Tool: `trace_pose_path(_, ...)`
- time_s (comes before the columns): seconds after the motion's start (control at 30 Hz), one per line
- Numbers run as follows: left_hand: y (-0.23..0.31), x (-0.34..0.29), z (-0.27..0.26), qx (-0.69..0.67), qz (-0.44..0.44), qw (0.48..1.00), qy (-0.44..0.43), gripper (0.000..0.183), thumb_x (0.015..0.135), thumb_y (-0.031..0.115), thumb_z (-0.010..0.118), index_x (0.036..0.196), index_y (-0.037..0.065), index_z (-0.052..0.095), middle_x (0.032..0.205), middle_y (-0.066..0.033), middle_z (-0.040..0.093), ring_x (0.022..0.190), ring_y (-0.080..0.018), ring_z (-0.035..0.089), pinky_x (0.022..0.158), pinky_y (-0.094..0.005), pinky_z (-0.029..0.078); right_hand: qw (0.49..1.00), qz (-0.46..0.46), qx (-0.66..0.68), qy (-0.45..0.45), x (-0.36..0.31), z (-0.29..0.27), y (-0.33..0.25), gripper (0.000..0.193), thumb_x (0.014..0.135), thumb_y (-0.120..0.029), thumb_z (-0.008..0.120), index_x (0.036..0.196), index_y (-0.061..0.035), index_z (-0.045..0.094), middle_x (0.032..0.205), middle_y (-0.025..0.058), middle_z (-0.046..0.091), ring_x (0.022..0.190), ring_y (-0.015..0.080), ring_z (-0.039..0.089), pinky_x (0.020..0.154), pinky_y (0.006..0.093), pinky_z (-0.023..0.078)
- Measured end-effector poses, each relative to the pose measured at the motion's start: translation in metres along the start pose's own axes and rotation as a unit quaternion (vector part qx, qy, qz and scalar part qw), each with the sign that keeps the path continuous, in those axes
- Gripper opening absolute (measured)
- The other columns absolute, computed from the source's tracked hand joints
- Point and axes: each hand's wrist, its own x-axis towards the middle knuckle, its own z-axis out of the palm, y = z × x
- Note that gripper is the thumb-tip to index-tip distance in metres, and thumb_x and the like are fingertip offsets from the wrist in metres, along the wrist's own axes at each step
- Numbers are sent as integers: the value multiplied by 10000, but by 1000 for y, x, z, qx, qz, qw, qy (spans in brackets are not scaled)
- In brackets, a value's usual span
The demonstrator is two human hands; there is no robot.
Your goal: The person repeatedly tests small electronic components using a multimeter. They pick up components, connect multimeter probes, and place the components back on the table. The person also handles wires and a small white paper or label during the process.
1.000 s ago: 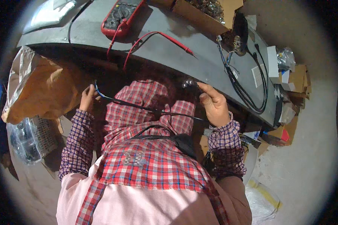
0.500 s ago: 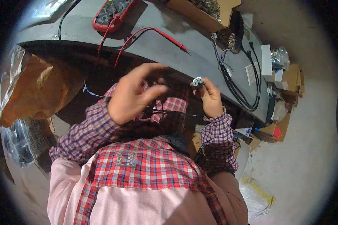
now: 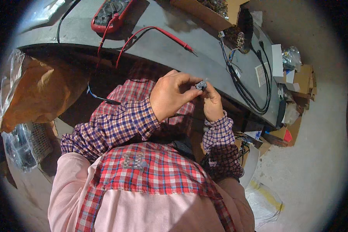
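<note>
A small grey-faced power cord connector [image 3: 201, 85] is held up between my hands, just off the table's near edge. My left hand [image 3: 170, 92] closes thumb and forefinger on its left side. My right hand [image 3: 213, 103] grips it from the right, its fingers partly hiding the connector's body. The dark cord [image 3: 181, 115] shows in part below my hands, over my lap. Left of my left sleeve, a black cable end with blue and white wires [image 3: 94, 94] sticks out.
On the grey table [image 3: 174, 48] lie a red multimeter [image 3: 111, 15] and its red probe [image 3: 174, 38]. A coiled black cord [image 3: 245, 92] hangs near the right edge. A cardboard box [image 3: 205, 13] stands at the back; a brown bag [image 3: 46, 89] is at left. More boxes [image 3: 303, 83] stand at right.
My left hand has moved right from over my lap to the connector and closed on it. The connector has turned slightly in my right hand, which stays nearly in place.
</note>
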Motion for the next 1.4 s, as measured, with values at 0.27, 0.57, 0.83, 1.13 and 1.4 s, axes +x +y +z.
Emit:
trace_pose_path(0.27,-9,3,0,33,19,999,1,233,755,143,722,961,39,684,804,-105,623,759,-196,608,676,-300,497,994,1,-109,4,2,-2,2,225,946,-37,432,1152,-13,518,1056,75,605,995,172,576,905,299,444)
trace_pose_path(0.57,-27,88,-43,356,257,897,60,320,770,150,653,1081,104,593,1002,-109,585,997,-305,503,842,-394,432,929,-34,-357,92,62,-10,-43,214,943,-179,507,1080,-17,537,821,59,563,731,133,533,657,264,432)
trace_pose_path(0.83,-62,109,-40,406,230,884,23,100,843,152,551,932,109,530,855,-39,578,854,-238,550,726,-356,446,927,-48,-355,111,94,-42,-13,177,907,-93,533,1061,-6,528,926,111,546,830,222,552,754,297,441)
trace_pose_path(1.13,-56,97,-41,416,342,841,43,169,778,146,574,946,153,555,854,-15,553,840,-198,535,721,-327,426,919,-80,-376,85,94,-42,-9,173,912,-132,533,1043,-20,547,901,108,546,830,247,559,746,309,447)
trace_pose_path(1.4,-59,100,-41,439,342,830,31,155,815,165,548,968,138,548,850,-21,552,839,-199,533,716,-325,425,892,-102,-435,68,96,-39,-16,179,878,-72,549,1048,-14,548,922,133,551,842,299,569,731,334,455)
